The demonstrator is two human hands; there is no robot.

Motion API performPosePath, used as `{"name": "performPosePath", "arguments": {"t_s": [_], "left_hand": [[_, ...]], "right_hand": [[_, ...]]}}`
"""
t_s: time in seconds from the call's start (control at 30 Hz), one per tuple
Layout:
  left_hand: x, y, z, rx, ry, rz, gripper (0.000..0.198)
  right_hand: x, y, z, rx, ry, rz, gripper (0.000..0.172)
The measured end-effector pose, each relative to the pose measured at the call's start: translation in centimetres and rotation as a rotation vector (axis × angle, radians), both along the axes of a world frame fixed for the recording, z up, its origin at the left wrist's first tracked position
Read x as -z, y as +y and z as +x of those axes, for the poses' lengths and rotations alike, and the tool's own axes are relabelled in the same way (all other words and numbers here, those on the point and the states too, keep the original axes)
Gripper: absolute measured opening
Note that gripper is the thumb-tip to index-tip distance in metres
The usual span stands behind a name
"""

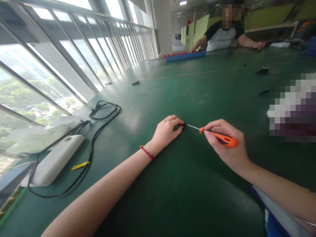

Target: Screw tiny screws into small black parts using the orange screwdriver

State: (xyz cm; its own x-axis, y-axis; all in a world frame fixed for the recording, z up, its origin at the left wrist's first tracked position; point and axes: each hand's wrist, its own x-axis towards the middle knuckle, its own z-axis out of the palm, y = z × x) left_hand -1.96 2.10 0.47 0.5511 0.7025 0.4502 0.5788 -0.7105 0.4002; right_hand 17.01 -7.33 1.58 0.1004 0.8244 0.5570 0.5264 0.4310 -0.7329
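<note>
My left hand [168,129] rests near the middle of the green table [153,184], its thumb and fingertips closed on a small black part [182,124] whose kind I cannot make out. A red bracelet [147,152] circles that wrist. My right hand [227,141] grips a screwdriver [222,138] by its orange and black handle. The thin metal shaft points left, and its tip meets or nearly meets the black part at my left fingertips. Most of the black part is hidden by the fingers.
Left lies a white power bank-like box [59,158] with a looped black cable [92,141] and yellow tag [80,165]. Metal railing [86,42] borders the table. A person [223,36] sits opposite, one hand at a blue tray [185,56] of red pieces. Small black parts [263,70] lie right.
</note>
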Motion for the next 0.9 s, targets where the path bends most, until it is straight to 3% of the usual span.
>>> {"name": "performPosePath", "arguments": {"t_s": [0.07,0.2,0.37,0.53,0.73,0.9], "left_hand": [[0.00,0.01,0.00,0.003,0.001,0.002,0.017],[0.05,0.04,-0.03,0.006,0.004,0.005,0.017],[0.12,0.11,-0.06,0.007,-0.001,0.005,0.017],[0.07,0.10,-0.06,0.011,0.008,0.011,0.017],[0.06,0.09,-0.08,0.003,0.010,0.006,0.017],[0.09,0.10,-0.13,0.009,0.013,0.007,0.017]], "right_hand": [[0.01,0.01,0.00,0.039,-0.007,0.046,0.007],[0.01,0.09,-0.01,0.042,0.056,0.132,0.029],[-0.02,-0.10,-0.01,0.034,-0.021,0.022,0.007],[-0.04,0.02,-0.01,0.056,0.047,0.150,0.031],[0.01,0.06,0.04,0.067,-0.028,0.055,0.012],[0.03,0.13,0.03,0.040,0.057,0.136,0.031]]}}
